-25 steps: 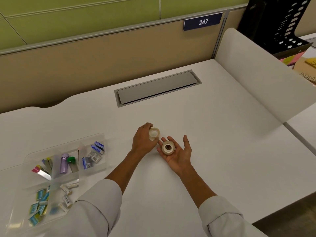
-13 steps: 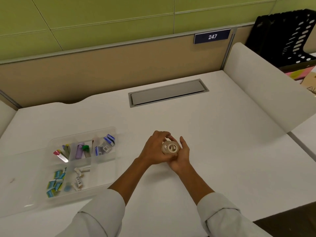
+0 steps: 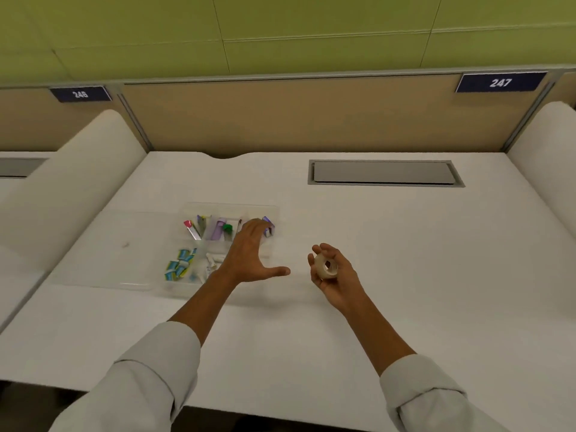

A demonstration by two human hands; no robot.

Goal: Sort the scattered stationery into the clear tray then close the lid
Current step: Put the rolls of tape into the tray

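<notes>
our left hand [image 3: 249,257] has left the tape rolls [image 3: 326,267], now spread empty over the clear tray [image 3: 274,210]; our right hand [image 3: 335,272] grips them, tray lying leftward.

The tray's [image 3: 274,210] right compartments are partly hidden by the left hand [image 3: 249,254]. The small items [image 3: 179,268] inside are blurred beyond identification.

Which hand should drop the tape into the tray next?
Probably the right. The right hand already grips the tape roll, just right of the clear tray. The left hand is spread open over the tray, holding nothing.
</notes>
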